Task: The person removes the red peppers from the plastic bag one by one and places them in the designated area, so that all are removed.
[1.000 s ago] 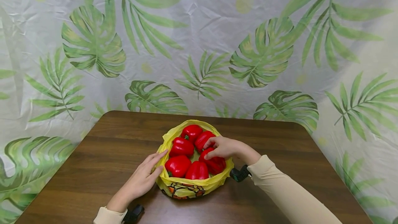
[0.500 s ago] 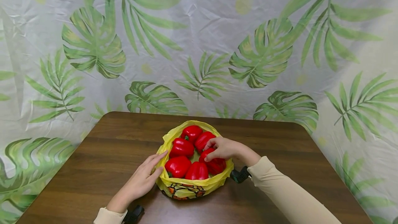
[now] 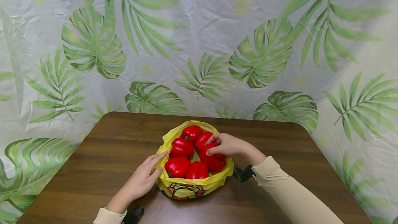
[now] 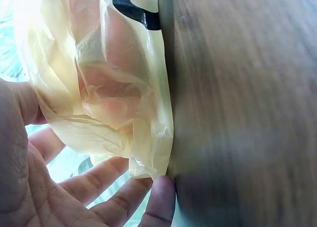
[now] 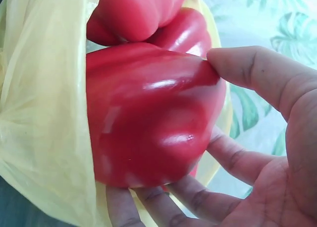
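Several red bell peppers lie in a ring inside a yellow plastic bag with its mouth spread wide. My left hand rests against the bag's left side, fingers extended; in the left wrist view, those fingers touch the thin plastic from outside. At the bag's right side, my right hand has a bell pepper between thumb and fingers. The thumb touches one end of that pepper, while the other fingers lie along its far side, partly hidden by it. The pepper still sits within the bag.
The bag stands on a dark brown wooden table. Behind the table hangs a pale cloth with green leaf prints. A black wrist device sits below the right wrist.
My right hand has shifted slightly back and to the right, showing more of the pepper under it, which looks slightly turned. The left hand and the bag have stayed about where they were.
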{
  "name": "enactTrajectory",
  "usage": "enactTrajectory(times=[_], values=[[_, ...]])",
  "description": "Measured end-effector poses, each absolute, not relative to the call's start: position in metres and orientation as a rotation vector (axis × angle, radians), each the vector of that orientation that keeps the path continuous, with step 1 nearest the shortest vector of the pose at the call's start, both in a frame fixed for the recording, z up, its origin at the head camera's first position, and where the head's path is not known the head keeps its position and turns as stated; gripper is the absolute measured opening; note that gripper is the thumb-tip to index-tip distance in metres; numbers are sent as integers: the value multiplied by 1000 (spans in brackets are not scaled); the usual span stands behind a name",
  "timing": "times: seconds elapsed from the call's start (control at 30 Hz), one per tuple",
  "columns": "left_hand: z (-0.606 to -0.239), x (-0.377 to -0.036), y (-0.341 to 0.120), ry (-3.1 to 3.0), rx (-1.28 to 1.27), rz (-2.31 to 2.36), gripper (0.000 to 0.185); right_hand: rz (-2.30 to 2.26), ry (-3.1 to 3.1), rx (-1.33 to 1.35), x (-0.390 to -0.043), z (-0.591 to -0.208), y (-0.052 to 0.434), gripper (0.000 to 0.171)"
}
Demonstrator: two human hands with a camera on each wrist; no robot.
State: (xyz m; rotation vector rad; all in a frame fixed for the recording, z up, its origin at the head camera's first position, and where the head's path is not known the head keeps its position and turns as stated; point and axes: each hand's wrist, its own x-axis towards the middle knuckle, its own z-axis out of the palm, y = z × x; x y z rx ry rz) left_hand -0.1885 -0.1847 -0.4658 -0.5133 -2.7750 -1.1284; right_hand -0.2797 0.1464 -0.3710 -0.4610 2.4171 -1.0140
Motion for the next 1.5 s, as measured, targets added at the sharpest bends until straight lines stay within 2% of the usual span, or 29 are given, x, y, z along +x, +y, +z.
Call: enactTrajectory(times=[0.97,1.5], values=[[-465,-187,-183,-2739,-525,-1071,52,-1308,2276,-341,-288,-357,191,45],[-466,-188,-182,-2674,-574,-1051,54,-1486,2204,-235,-297,-354,229,56]])
